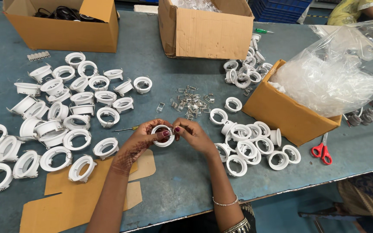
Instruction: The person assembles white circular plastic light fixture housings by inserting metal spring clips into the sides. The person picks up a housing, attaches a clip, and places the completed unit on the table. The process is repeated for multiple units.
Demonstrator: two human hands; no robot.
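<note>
Both my hands meet over the middle of the blue table [173, 181] around one white plastic ring [162, 135]. My left hand [145, 138] holds the ring from the left with thumb and fingers on its rim. From the right, my right hand [193, 134] pinches the ring's right edge, where a small metal spring clip seems to sit. A loose heap of metal spring clips [191, 102] lies just beyond my hands. Several white rings [65, 116] are spread on the left and another group of white rings [249, 144] lies on the right.
Two cardboard boxes stand at the back: a left box [61, 30] with black parts and a middle box [206, 32]. An open box [288, 114] with clear plastic bags sits right. Red scissors [322, 151] lie near the front edge. Cardboard scraps [74, 198] lie front left. Another person's sleeve [350, 11] shows far right.
</note>
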